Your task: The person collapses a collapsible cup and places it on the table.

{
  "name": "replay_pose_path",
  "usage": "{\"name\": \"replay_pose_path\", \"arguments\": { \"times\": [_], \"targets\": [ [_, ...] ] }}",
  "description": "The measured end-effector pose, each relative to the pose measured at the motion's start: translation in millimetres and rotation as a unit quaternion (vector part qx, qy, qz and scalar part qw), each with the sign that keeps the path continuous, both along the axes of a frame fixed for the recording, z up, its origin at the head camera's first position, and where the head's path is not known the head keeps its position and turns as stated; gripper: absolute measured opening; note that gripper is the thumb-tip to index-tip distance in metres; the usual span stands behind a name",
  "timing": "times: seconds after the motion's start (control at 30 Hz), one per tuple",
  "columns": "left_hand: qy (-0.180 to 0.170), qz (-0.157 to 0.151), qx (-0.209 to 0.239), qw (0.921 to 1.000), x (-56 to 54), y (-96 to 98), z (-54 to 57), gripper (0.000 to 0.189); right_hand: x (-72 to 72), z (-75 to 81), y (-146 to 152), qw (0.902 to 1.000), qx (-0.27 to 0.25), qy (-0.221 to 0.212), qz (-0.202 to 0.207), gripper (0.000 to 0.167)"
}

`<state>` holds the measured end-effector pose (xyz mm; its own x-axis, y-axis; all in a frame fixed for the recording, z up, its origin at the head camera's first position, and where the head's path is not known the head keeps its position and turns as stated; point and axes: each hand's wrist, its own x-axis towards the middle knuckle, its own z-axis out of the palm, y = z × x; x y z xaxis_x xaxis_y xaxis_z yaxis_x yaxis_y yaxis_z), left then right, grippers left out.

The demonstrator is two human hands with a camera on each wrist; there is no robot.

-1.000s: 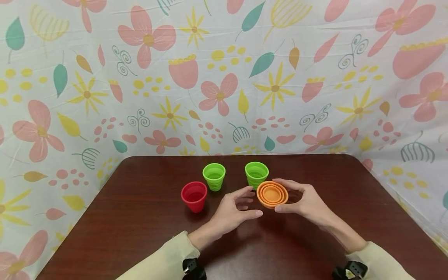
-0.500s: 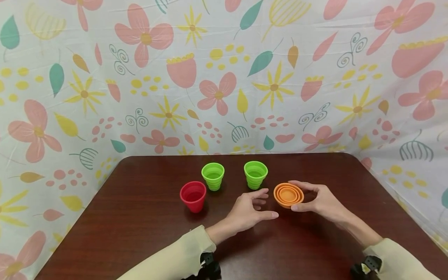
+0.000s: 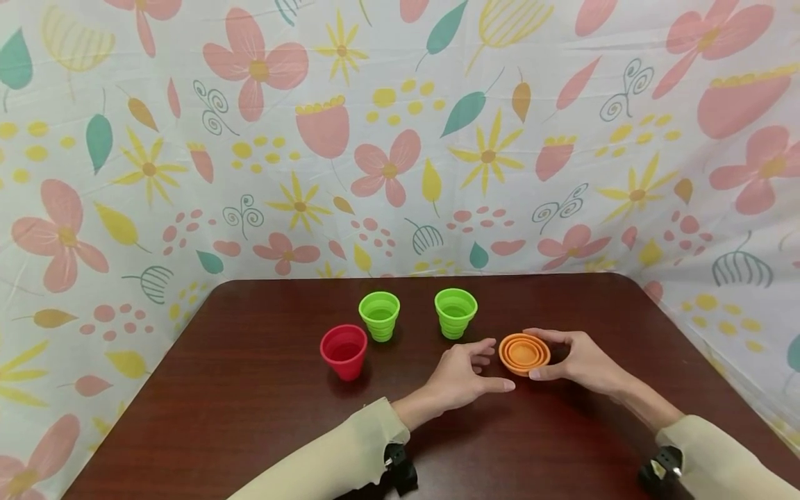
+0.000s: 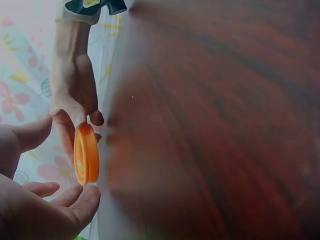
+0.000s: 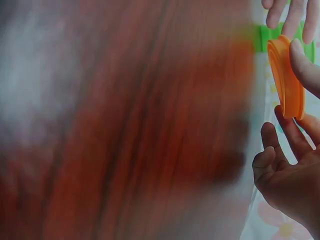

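My right hand (image 3: 586, 362) pinches the rim of an orange collapsible cup (image 3: 523, 354) between thumb and fingers. The cup is folded down flat, its concentric rings facing up toward the head camera. In the right wrist view the folded cup (image 5: 287, 77) shows edge-on, with the right thumb (image 5: 303, 65) against it. My left hand (image 3: 458, 378) is spread just left of the cup, thumb and fingers apart with nothing between them. The left wrist view has the left fingertips (image 4: 86, 200) close below the orange cup (image 4: 87, 155).
Two light green cups, one on the left (image 3: 379, 316) and one on the right (image 3: 455, 312), stand upright toward the back of the dark wooden table (image 3: 262, 417). A red cup (image 3: 344, 352) stands upright in front of the left one. A flowered cloth (image 3: 387, 139) hangs behind.
Both hands have moved to the right, the right one carrying the folded orange cup away from the right green cup. The green and red cups stay in place.
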<state>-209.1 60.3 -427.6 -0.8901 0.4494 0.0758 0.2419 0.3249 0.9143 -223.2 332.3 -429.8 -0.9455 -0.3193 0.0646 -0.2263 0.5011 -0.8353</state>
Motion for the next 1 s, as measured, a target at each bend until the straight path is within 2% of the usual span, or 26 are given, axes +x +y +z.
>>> {"name": "replay_pose_path", "arguments": {
  "times": [0.3,0.67,1.0],
  "targets": [
    [0.007,0.007,-0.014,0.9999,-6.3,5.6,-5.8,0.076,-6.9,-1.6,3.4,0.9996,0.021,-0.002,0.019,0.079],
    [0.03,-0.009,-0.004,0.9995,-9.2,6.8,-2.5,0.073,-17.8,-1.7,8.7,0.9977,0.029,0.004,0.061,0.08],
    [0.028,-0.007,-0.005,0.9996,-9.8,9.7,-3.3,0.074,-24.1,-0.4,11.3,0.9954,0.027,-0.002,0.091,0.076]
  ]
}}
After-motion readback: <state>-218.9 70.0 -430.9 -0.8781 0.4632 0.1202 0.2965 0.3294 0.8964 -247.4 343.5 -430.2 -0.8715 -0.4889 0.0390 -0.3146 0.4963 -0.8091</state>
